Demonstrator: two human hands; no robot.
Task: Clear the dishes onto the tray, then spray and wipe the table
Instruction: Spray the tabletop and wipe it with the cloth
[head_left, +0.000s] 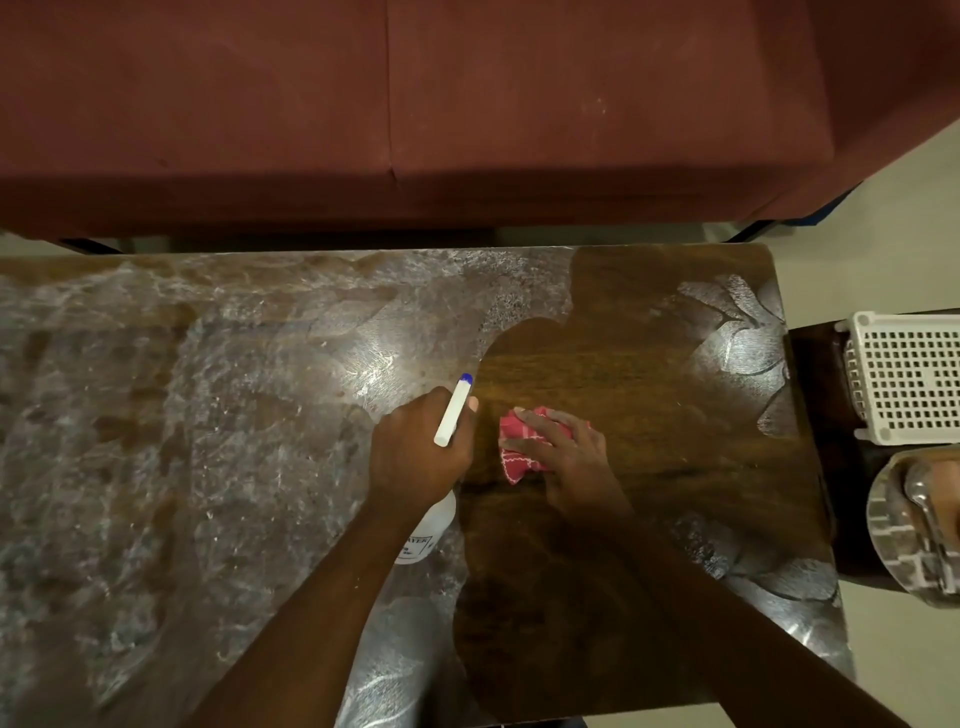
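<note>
The dark wooden table (649, 322) fills the view; its left and middle are covered in whitish spray film, while a patch around the middle right looks wiped. My left hand (415, 452) grips a white spray bottle (453, 410) with a blue nozzle tip pointing away from me; the bottle's body shows below my wrist. Right beside it, my right hand (566, 457) presses flat on a crumpled red checked cloth (522, 441) lying on the wiped wood.
A dark red sofa (415, 104) runs along the table's far edge. Off the table's right end stand a white perforated plastic basket (909, 379) and a round metal tray (914, 525) holding something shiny. Pale floor shows at the right.
</note>
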